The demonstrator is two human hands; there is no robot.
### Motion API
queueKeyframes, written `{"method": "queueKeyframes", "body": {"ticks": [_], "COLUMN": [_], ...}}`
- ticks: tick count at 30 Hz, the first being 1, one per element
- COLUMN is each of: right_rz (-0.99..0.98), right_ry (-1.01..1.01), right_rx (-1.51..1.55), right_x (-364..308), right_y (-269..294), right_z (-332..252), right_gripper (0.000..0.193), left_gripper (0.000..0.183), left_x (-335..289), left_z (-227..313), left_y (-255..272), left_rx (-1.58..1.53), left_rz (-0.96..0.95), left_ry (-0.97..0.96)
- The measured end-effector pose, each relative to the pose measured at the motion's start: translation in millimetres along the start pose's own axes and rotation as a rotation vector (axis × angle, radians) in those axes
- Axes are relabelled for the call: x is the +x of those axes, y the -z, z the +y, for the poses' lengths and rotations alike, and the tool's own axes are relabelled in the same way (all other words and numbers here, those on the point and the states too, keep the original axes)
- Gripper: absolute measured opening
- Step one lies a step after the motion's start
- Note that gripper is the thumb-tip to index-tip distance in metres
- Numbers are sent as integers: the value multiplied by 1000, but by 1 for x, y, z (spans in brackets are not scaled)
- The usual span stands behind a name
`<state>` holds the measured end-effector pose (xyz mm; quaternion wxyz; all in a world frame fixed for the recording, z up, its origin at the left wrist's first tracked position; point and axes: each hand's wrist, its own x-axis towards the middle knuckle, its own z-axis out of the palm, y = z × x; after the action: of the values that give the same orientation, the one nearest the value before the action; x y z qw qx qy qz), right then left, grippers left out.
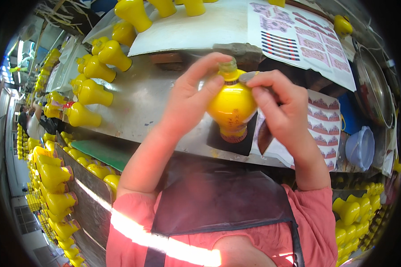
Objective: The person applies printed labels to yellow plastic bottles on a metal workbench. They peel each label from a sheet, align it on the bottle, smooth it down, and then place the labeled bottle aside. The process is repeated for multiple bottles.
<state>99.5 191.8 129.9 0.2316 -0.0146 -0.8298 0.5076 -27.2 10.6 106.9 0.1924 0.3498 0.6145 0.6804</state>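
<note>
A glossy yellow vase-shaped bottle (231, 104) stands upright on a dark square pad (229, 144) in front of me. It has a narrow neck with a greenish mouth, a patterned band at the neck and another near the foot, and small dark marks on its side. My left hand (196, 89) grips the neck and shoulder, thumb in front and fingers curled to the mouth. My right hand (278, 100) pinches a small grey ridged piece (248, 76) against the bottle's shoulder. Below that palm shows a brown pointed thing (265, 138), its kind unclear.
Several yellow bottles (93, 92) stand on the table's left side, and more fill racks (58, 200) at both sides. Printed decal sheets (323, 129) lie at the right, with another sheet (298, 40) on the far board. A bluish bucket (360, 148) and a metal basin (372, 84) are at right.
</note>
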Motion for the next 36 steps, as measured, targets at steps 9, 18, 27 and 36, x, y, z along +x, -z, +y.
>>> {"method": "queueKeyframes", "body": {"ticks": [9, 18, 27, 36], "right_rz": [-356, -501, -680, -732], "right_ry": [-389, -233, -127, -161], "right_rx": [501, 558, 616, 702], "right_x": [48, 62, 81, 109], "right_y": [19, 12, -18, -56], "right_z": [-16, -27, -38, -40], "right_gripper": [24, 19, 20, 22], "left_gripper": [20, 19, 10, 29], "left_x": [0, -62, -219, -409], "left_z": [26, 68, 193, 284], "left_y": [-12, 8, 88, 120], "left_rx": [823, 988, 1134, 1630], "left_rz": [155, 243, 865, 1577], "left_ry": [-589, -476, -282, 213]}}
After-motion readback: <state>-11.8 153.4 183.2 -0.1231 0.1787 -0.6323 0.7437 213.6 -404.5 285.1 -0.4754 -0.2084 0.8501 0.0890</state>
